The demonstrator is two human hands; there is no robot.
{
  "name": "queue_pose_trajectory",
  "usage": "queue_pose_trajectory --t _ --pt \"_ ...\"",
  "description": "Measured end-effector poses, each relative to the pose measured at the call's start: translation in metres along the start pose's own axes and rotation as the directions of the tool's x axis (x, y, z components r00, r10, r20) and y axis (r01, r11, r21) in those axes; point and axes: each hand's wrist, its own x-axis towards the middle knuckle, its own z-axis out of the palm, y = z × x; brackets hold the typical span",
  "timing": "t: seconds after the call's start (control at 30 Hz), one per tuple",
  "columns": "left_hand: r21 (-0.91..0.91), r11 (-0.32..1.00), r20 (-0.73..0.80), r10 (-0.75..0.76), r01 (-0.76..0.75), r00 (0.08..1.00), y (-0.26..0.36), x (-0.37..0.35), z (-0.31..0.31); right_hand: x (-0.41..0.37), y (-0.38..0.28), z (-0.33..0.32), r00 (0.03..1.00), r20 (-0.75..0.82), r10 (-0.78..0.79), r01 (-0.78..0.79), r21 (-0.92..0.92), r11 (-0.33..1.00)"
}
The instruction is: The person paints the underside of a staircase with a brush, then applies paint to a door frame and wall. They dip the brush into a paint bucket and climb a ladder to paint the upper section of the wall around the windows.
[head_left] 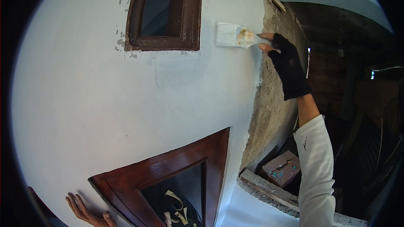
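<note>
My right hand [286,56], in a black fingerless glove, grips the handle of a wide paintbrush [235,35]. White paint coats its bristles, and orange-brown stains mark the ferrule. The bristles lie at the white wall [168,101], just right of a small brown-framed window [163,12]. A fresh greyish paint patch [179,69] shows below that window. Bare and spread, my left hand [89,214] rests against the wall at lower left, beside the dark red wooden frame [122,185] of a glazed panel.
Chipped grey spots edge the small window. To the right runs a rough, unplastered strip [263,113] of wall. A wooden beam [269,189] and a brownish box [283,168] with small bits on top lie at lower right, before a dark interior.
</note>
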Motion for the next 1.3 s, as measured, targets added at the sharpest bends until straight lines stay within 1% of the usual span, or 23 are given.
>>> queue_pose_trajectory --t 0.07,0.1,0.13,0.17,0.2,0.23,0.27,0.3,0.37,0.47,0.5,0.57,0.6,0.7,0.83,0.9,1.0,1.1,1.2,1.27,1.3 --pt "-0.006 1.0 -0.005 -0.002 0.002 1.0 0.007 0.004 -0.001 -0.01 0.0 -0.01 0.995 -0.095 -0.018 0.006 -0.122 0.993" --pt "-0.061 0.998 -0.056 -0.012 0.009 0.998 0.02 0.014 -0.003 -0.012 -0.006 -0.012 0.995 -0.098 -0.027 0.015 -0.128 0.992" --pt "-0.116 0.993 -0.106 -0.024 0.011 0.994 0.027 0.021 -0.004 -0.014 -0.012 -0.015 0.99 -0.138 0.027 -0.045 -0.133 0.99" --pt "-0.121 0.993 -0.111 -0.026 0.012 0.994 0.025 0.018 -0.005 -0.014 -0.019 -0.016 0.981 -0.178 0.084 -0.109 -0.135 0.985" --pt "-0.121 0.992 -0.031 -0.029 0.025 0.999 0.022 0.015 -0.007 -0.012 -0.023 -0.017 0.98 -0.181 0.082 -0.108 -0.14 0.984" --pt "-0.118 0.992 0.051 -0.028 0.034 0.998 0.02 0.013 -0.007 -0.008 -0.027 -0.015 0.974 -0.219 0.058 -0.079 -0.093 0.993" --pt "-0.115 0.993 0.01 -0.03 0.03 1.0 0.02 0.012 -0.005 -0.005 -0.031 -0.013 0.966 -0.258 0.037 -0.05 -0.046 0.998" --pt "-0.117 0.993 0.009 -0.024 0.025 1.0 0.02 0.013 -0.004 0.001 -0.037 -0.011 0.964 -0.262 0.041 -0.055 -0.046 0.997" --pt "-0.11 0.993 0.019 -0.03 0.032 0.999 0.019 0.011 -0.005 0.013 -0.05 -0.006 0.954 -0.292 0.07 -0.055 0.061 0.997" --pt "-0.111 0.993 0.027 -0.034 0.037 0.999 0.019 0.012 -0.007 0.024 -0.075 0.006 0.949 -0.309 0.068 -0.065 0.018 0.998" --pt "-0.112 0.993 0.026 -0.033 0.036 0.999 0.019 0.011 -0.007 0.029 -0.071 0.011 0.948 -0.31 0.067 -0.065 0.017 0.998" --pt "-0.085 0.995 0.055 -0.039 0.043 0.998 0.019 0.011 -0.009 0.038 -0.059 0.022 0.939 -0.339 -0.06 0.047 -0.045 0.998" --pt "-0.087 0.995 0.056 -0.037 0.042 0.998 0.018 0.011 -0.009 0.039 -0.062 0.028 0.936 -0.349 -0.05 0.052 -0.004 0.999" --pt "-0.075 0.996 0.062 -0.036 0.04 0.997 0.017 0.01 -0.007 0.04 -0.062 0.038 0.921 -0.382 -0.076 0.071 -0.028 0.997" --pt "-0.097 0.995 0.018 -0.034 0.036 0.999 0.017 0.009 -0.002 0.042 -0.061 0.045 0.931 -0.361 -0.059 0.064 0.001 0.998" --pt "-0.103 0.994 0.008 -0.026 0.026 1.0 0.016 0.009 -0.001 0.042 -0.061 0.049 0.917 -0.388 -0.093 0.096 -0.013 0.995" --pt "-0.135 0.99 -0.004 -0.036 0.035 0.999 0.018 0.009 -0.003 0.044 -0.059 0.052 0.921 -0.375 -0.104 0.102 -0.026 0.994" --pt "-0.081 0.997 0.031 -0.007 0.009 0.999 0.016 0.011 -0.005 0.042 -0.06 0.056 0.934 -0.343 -0.096 0.075 -0.072 0.995" --pt "-0.08 0.996 0.042 -0.027 0.03 0.999 0.013 0.006 -0.005 0.041 -0.059 0.06 0.935 -0.348 -0.072 0.063 -0.038 0.997" --pt "0.049 0.999 0.048 -0.008 0.006 0.999 0.002 -0.001 -0.003 0.039 -0.06 0.061 0.932 -0.351 -0.088 0.073 -0.053 0.996" --pt "0.048 0.999 0.048 -0.008 0.005 0.999 0.002 0.0 -0.003 0.038 -0.061 0.06 0.93 -0.353 -0.103 0.084 -0.071 0.994"
